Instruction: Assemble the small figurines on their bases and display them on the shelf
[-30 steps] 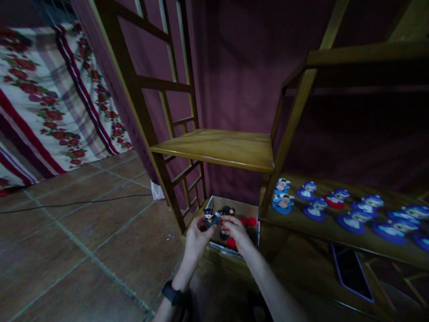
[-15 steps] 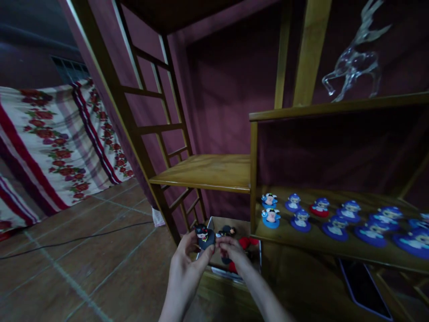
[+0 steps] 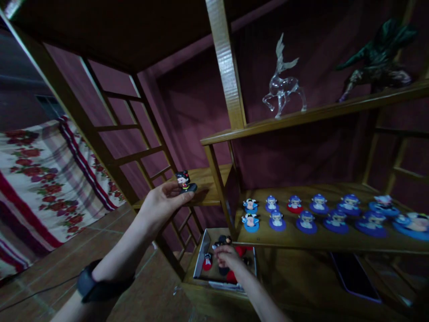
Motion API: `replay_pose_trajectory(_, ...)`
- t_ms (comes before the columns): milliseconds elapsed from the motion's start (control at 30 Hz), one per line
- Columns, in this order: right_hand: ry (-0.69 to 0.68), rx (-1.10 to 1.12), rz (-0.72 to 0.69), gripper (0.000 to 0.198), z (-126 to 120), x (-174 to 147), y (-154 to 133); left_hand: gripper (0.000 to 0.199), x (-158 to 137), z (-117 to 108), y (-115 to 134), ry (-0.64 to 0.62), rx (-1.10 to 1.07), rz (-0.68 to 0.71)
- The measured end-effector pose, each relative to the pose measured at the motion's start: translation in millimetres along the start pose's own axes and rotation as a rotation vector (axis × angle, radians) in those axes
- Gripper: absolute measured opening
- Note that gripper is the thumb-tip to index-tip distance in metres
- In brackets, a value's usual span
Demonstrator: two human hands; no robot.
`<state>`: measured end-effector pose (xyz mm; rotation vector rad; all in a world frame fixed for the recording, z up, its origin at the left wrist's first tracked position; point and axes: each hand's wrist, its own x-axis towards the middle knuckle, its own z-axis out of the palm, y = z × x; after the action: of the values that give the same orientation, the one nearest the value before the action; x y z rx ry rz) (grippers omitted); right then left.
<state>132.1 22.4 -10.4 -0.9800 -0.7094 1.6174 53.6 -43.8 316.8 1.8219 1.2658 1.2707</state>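
Observation:
My left hand [image 3: 164,202] grips a small figurine [image 3: 184,180] with black hair and a dark round base. It is held just in front of a short wooden shelf [image 3: 211,179]. Lower down, my right hand [image 3: 228,258] is over an open cardboard box [image 3: 198,264], its fingers curled together. Whether anything sits between those fingers is hidden. Inside the box lie a black-haired figurine on a red base [image 3: 207,262], a dark-based figurine [image 3: 222,241] right by my right fingertips, and other red and black pieces partly covered by that hand.
Two rows of figurines on blue, purple and red bases [image 3: 306,222] stand on the right shelf. Above them are a clear glass deer [image 3: 284,87] and a dark green statue [image 3: 378,60]. A phone-like dark slab [image 3: 355,276] lies below. Lattice posts [image 3: 125,159] rise at the left.
My left hand has lifted the black-haired figurine from above the box up to the short shelf. My right hand has stayed by the box. The view has turned right.

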Motion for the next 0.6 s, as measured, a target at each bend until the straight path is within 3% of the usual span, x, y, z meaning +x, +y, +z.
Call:
replay_pose_trajectory(300, 0.038, 0.009, -0.010, 0.016, -15, -6, -16, 0.041, 67, 55, -10, -0.107, -0.014, -0.075)
replay_pose_trajectory(600, 0.039, 0.048, -0.051, 0.018, -24, -5, -15, 0.049, 73, 70, -10, -0.228, 0.101, -0.037)
